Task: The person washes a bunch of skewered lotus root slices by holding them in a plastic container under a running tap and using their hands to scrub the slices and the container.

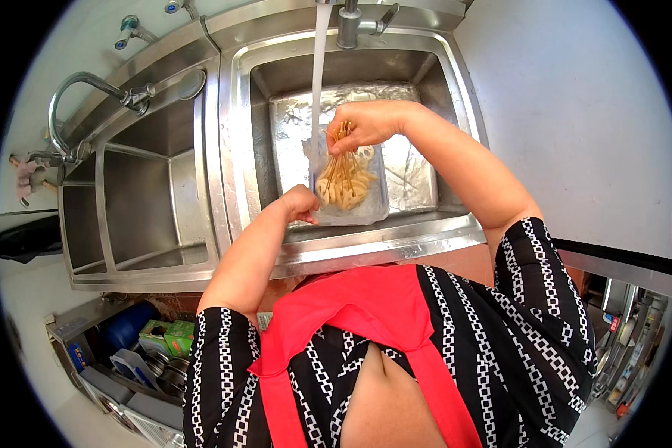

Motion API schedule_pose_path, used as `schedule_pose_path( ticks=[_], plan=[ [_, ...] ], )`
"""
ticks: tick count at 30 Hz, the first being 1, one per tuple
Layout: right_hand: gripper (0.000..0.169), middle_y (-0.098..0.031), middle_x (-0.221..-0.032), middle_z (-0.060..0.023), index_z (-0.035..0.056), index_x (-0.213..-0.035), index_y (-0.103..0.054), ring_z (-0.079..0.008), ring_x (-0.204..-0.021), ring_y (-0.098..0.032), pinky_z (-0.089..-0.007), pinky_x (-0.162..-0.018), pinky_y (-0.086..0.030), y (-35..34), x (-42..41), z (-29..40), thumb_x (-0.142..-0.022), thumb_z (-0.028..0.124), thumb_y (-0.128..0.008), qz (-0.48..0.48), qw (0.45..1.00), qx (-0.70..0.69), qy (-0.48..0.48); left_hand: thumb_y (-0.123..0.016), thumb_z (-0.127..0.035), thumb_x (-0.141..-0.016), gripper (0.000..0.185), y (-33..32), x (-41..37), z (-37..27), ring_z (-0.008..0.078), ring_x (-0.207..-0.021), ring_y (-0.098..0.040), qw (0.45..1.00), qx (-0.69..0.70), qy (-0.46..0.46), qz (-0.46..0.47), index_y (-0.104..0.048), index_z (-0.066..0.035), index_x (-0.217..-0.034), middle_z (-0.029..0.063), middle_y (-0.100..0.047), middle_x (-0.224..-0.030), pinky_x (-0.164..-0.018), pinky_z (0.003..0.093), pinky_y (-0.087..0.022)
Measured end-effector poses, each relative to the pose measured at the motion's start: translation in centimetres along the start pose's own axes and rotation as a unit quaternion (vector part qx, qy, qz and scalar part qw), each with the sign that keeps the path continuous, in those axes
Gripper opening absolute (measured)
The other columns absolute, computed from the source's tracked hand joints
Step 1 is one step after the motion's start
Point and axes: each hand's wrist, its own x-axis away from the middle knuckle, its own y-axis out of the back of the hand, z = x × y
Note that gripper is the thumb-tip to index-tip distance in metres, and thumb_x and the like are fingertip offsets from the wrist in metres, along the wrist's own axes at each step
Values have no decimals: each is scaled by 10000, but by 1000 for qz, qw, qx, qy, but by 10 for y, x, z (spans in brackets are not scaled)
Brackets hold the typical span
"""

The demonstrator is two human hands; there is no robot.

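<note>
My right hand (364, 127) grips a bundle of thin wooden skewers (343, 134) by their upper ends. Pale lotus root slices (344, 190) are threaded on the lower part of the skewers, inside a clear plastic container (378, 211). At the near left corner of this container, my left hand (302, 204) holds its edge, with some fingers hidden. The container sits in a stainless steel sink basin (411, 187). Just left of the skewers, a stream of water (318, 73) runs down into the container's left side.
Behind the basin stands a metal faucet (348, 25) with a lever. To the left is a second sink (140, 204) under a curved faucet (84, 78). A white wall (571, 123) borders the right side. Shelves with metal bowls (173, 375) lie low at left.
</note>
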Motion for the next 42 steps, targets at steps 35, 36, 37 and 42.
schedule_pose_path(
  ticks=[35, 36, 37, 42],
  plan=[
    [147, -649, -753, -61, 36, -873, -646, -136, -690, -591, -289, -633, -467, -13, 1, -22, -826, 170, -609, -11, 1000, -7, 18, -561, 71, -675, 217, 4, -16, 8, 314, -543, -597, 1000, -19, -12, -1, -502, 137, -873, 174, -509, -813, -446, 356, -561],
    [141, -650, -752, -67, 39, -873, -645, -143, -685, -592, -295, -631, -461, -19, -1, -23, -822, 165, -609, -13, 1000, 0, 21, -562, 73, -676, 227, 2, -19, 11, 315, -546, -595, 1000, -19, -11, -8, -500, 139, -884, 181, -511, -839, -441, 361, -560],
    [135, -650, -752, -72, 42, -872, -645, -150, -679, -593, -302, -630, -455, -23, -2, -25, -818, 161, -609, -15, 1000, 8, 25, -562, 76, -677, 237, -1, -22, 16, 316, -550, -593, 1000, -19, -10, -14, -497, 141, -896, 187, -513, -864, -437, 366, -559],
    [141, -652, -775, -108, 39, -873, -643, -220, -702, -605, -323, -644, -457, -42, 1, -23, -816, 163, -609, -28, 999, 45, 5, -587, 51, -693, 209, -7, -47, 46, 310, -632, -611, 999, -18, -12, -43, -527, 129, -877, 172, -543, -804, -446, 366, -555]
  ],
)
